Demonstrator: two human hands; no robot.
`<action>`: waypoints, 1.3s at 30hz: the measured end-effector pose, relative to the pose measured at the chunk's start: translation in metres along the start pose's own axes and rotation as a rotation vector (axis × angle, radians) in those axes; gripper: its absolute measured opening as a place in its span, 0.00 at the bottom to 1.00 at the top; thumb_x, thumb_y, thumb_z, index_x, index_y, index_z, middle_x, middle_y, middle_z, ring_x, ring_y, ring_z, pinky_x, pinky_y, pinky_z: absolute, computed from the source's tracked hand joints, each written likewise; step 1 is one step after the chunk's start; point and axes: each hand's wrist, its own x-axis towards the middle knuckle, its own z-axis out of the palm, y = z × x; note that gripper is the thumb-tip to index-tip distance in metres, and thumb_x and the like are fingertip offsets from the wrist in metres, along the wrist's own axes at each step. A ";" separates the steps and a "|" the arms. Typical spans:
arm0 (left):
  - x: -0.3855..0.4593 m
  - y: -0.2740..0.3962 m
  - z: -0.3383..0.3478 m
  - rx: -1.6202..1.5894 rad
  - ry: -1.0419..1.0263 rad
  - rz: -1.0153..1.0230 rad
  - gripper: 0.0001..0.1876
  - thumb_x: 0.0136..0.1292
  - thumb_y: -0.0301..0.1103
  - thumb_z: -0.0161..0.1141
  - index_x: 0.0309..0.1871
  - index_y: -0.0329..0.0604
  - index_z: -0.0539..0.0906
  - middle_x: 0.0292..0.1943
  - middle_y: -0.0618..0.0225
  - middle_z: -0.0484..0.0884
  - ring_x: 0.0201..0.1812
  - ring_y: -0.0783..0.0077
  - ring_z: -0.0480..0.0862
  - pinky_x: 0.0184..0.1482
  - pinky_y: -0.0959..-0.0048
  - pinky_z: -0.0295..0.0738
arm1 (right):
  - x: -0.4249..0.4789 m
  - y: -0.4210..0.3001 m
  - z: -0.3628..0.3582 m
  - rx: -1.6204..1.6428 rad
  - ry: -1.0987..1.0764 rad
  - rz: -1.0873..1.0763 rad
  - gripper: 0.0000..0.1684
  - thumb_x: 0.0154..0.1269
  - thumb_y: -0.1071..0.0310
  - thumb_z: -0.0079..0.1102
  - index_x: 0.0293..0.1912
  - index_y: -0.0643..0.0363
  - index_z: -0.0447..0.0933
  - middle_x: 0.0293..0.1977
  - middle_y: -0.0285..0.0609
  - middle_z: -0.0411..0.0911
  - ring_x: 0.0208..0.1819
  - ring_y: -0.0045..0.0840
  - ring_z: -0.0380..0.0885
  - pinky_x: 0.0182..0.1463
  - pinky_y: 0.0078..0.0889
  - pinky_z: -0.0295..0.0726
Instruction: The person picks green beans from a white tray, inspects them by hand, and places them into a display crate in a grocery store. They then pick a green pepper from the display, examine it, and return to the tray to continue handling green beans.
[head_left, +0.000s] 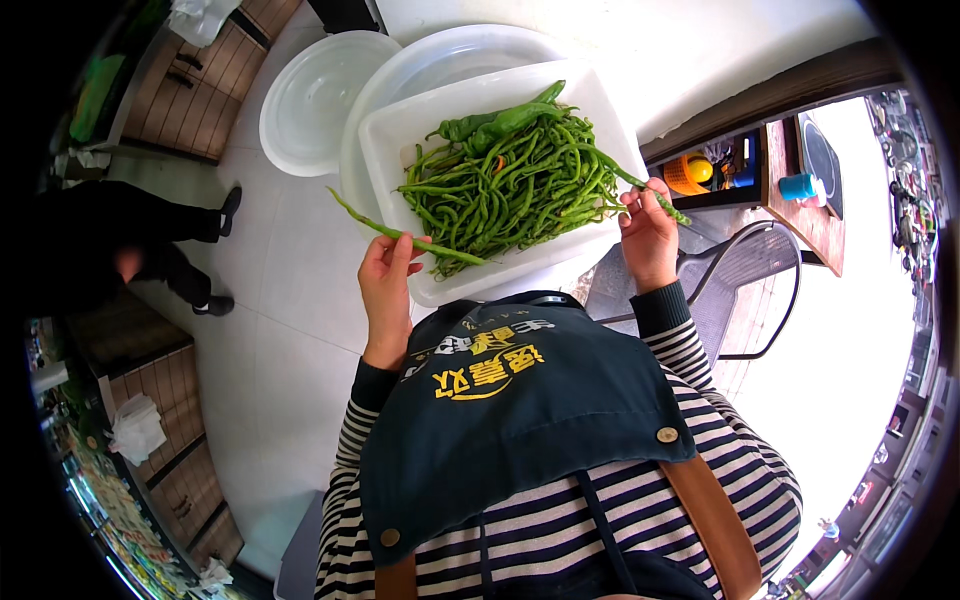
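A long, thin green chili pepper (360, 216) is pinched between the thumb and fingers of my left hand (386, 289), over the near left edge of a white plastic tub (390, 180). At the tub's right edge, my right hand (649, 236) grips another long green chili pepper (621, 172), one end of which reaches over the pile. Inside the tub lies a heap of thin green chili peppers (502, 195), with a small orange-red piece (499, 163) among them. Larger green peppers (510, 124) rest along the heap's far side.
Under the tub is a large round white basin (457, 49), beside a white round lid or tub (322, 97). A metal chair (750, 277) and wooden table (799, 217) stand right. Another person's legs (180, 214) show at left, between wood-fronted produce stands (187, 97).
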 end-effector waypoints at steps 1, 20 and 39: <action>0.004 0.000 0.001 0.026 -0.009 0.013 0.10 0.66 0.38 0.55 0.39 0.40 0.75 0.36 0.65 0.84 0.36 0.79 0.80 0.38 0.81 0.70 | -0.001 -0.002 -0.001 0.040 -0.010 0.006 0.10 0.65 0.68 0.52 0.46 0.53 0.68 0.33 0.33 0.75 0.38 0.20 0.75 0.33 0.18 0.70; 0.009 0.012 0.047 0.564 -0.539 0.341 0.18 0.65 0.35 0.53 0.57 0.41 0.72 0.44 0.59 0.79 0.44 0.63 0.80 0.45 0.74 0.73 | -0.014 0.072 0.073 -0.490 -0.612 0.436 0.16 0.63 0.70 0.55 0.51 0.63 0.71 0.37 0.40 0.80 0.39 0.18 0.77 0.32 0.18 0.76; 0.010 -0.004 0.009 0.183 -0.237 -0.101 0.15 0.70 0.41 0.49 0.40 0.37 0.77 0.19 0.84 0.60 0.20 0.91 0.55 0.22 0.85 0.47 | 0.078 0.092 0.017 -1.577 -0.170 0.126 0.19 0.55 0.64 0.56 0.47 0.57 0.72 0.34 0.47 0.79 0.34 0.38 0.79 0.39 0.38 0.76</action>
